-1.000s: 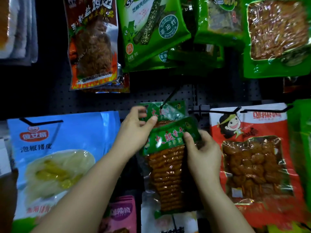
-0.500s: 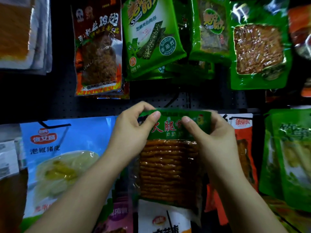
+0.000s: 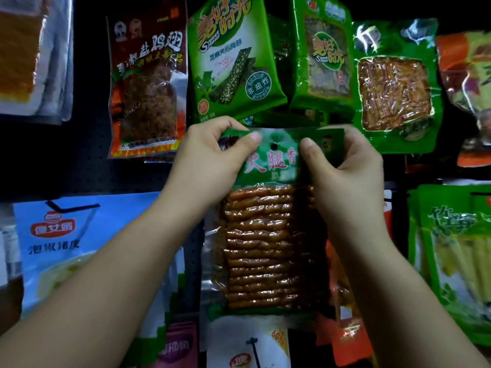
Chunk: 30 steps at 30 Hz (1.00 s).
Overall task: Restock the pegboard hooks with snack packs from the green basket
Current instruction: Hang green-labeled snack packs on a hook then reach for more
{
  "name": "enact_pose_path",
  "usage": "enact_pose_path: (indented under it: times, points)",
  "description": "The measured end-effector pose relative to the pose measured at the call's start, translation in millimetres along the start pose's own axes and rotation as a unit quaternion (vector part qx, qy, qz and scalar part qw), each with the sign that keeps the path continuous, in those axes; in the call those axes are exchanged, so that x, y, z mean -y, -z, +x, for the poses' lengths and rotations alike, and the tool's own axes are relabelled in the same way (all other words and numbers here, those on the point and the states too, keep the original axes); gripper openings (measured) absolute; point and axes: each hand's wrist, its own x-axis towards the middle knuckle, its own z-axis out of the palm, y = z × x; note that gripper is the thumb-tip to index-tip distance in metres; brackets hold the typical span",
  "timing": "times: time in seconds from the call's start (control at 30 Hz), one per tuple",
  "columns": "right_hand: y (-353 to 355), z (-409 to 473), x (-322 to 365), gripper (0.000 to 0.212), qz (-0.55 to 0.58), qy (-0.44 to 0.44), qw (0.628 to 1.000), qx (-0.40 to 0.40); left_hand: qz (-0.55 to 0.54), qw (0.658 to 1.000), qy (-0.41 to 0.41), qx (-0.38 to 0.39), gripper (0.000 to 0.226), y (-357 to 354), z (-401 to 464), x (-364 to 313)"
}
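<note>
A snack pack with a green header and rows of brown sticks behind clear film hangs upright in front of the dark pegboard. My left hand pinches the header's top left corner. My right hand pinches the top right corner. A small round hang hole shows in the header between my thumbs. The hook behind the pack is hidden. The green basket is out of sight.
Hanging packs surround it: a red-brown meat pack, green seaweed packs, a green pack of brown strips, a blue pack lower left, a green pack lower right, an orange pack behind.
Both hands have raised the pack and squared it upright, shifting grips to the header's top corners. The view has moved right and closer, and the orange pack is now mostly covered.
</note>
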Motion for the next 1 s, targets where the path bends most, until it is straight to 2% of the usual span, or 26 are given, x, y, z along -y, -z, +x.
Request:
enact_pose_path:
  times: [0.33,0.47,0.6,0.7,0.8,0.83,0.93,1.0]
  points:
    - [-2.0,6.4,-7.9,0.009,-0.081,-0.019,0.996,0.040,-0.060,0.992,0.104,0.042,0.021,-6.6,5.6,22.0]
    - [-5.7,-2.2,-17.3,0.013,-0.113,-0.006,0.992,0.058,-0.035,0.992,0.113,0.042,0.020,-6.0,-0.6,36.0]
    - [-12.6,-21.9,-33.1,0.031,-0.133,-0.010,0.989,0.070,0.007,0.995,0.096,-0.002,0.012,-6.9,-3.3,51.6]
    - [-16.8,-35.8,-52.4,0.037,-0.118,-0.073,0.986,0.089,0.008,0.993,0.106,-0.046,0.032,-7.1,-9.3,70.3]
    - [-20.1,-43.5,-78.1,0.031,-0.074,-0.192,0.973,0.101,-0.018,0.982,0.178,-0.066,0.044,-9.2,-22.5,97.4]
    - [-21.9,-44.9,-86.8,0.028,-0.063,-0.222,0.967,0.107,-0.026,0.976,0.204,-0.069,0.042,-10.6,-26.9,106.2]
    - [-28.5,-44.6,-106.9,0.031,-0.082,-0.249,0.959,0.111,-0.050,0.964,0.250,-0.077,0.015,-14.7,-34.5,127.0]
    - [-35.6,-41.4,-116.8,0.034,-0.098,-0.254,0.956,0.109,-0.047,0.959,0.266,-0.079,0.014,-17.1,-32.9,135.8]
